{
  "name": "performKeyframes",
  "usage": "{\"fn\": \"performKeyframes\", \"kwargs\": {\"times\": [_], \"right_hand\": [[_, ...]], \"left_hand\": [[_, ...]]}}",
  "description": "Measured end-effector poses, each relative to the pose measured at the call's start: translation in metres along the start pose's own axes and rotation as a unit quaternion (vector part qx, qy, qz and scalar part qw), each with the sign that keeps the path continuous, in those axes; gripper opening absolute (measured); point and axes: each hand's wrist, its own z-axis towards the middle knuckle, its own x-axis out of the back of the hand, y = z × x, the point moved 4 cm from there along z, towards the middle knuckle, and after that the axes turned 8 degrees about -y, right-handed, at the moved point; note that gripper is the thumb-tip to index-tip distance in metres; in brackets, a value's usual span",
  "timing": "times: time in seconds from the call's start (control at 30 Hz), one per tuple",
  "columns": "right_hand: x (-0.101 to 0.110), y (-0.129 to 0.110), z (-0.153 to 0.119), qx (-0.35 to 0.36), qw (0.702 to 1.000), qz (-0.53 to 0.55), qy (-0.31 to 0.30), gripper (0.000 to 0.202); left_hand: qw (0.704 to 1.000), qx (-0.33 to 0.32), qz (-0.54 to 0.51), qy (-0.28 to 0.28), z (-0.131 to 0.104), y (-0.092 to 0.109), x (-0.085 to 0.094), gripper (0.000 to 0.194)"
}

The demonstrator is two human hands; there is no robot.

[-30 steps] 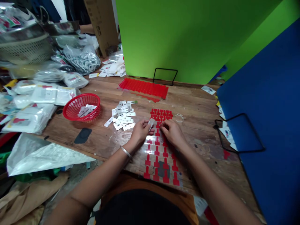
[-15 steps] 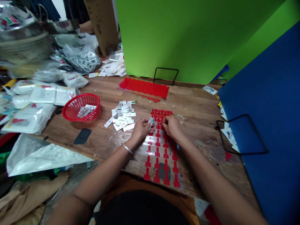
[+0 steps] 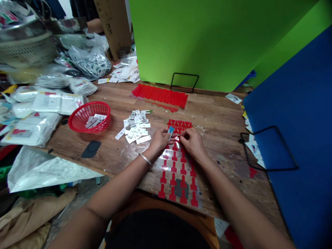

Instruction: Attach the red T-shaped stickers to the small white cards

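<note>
Nearest me, flat red T-shapes [image 3: 173, 180] line a glossy clear sheet [image 3: 169, 159]; a brushing sleeveless forearm [image 3: 220, 176] could skew them. Over the far rows, my left hand [image 3: 159, 139] pinches a slim blue-ended card [image 3: 171, 130]; my right hand [image 3: 192, 141] curls, its grip I can't tell. Beyond, thin white cards [image 3: 137, 133] heap loosely on the wood-grained worktop [image 3: 215, 117].

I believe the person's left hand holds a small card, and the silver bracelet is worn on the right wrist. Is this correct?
Not quite: the head view shows the silver bracelet on the left wrist, not the right one. The rest is correct: the left hand holds a small card.
</note>
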Motion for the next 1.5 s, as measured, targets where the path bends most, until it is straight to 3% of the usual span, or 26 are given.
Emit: {"fn": "performKeyframes", "kwargs": {"times": [0.23, 0.47, 0.7, 1.5], "right_hand": [[0.011, 0.001, -0.014, -0.036, 0.988, 0.145, 0.032, 0.011], [0.0, -0.027, -0.031, -0.058, 0.953, 0.296, 0.035, 0.017], [-0.009, -0.037, -0.041, -0.026, 0.96, 0.276, 0.038, 0.013], [-0.009, -0.039, -0.042, -0.032, 0.966, 0.251, 0.051, 0.013]], "left_hand": [[1.0, -0.001, -0.012, -0.011, -0.005, 0.005, 0.001, 0.006], [0.994, 0.016, -0.1, -0.052, -0.036, 0.014, -0.005, 0.021], [0.99, 0.013, -0.116, -0.082, -0.049, 0.016, -0.005, 0.021], [0.986, 0.005, -0.124, -0.11, -0.05, 0.013, -0.006, 0.021]]}}
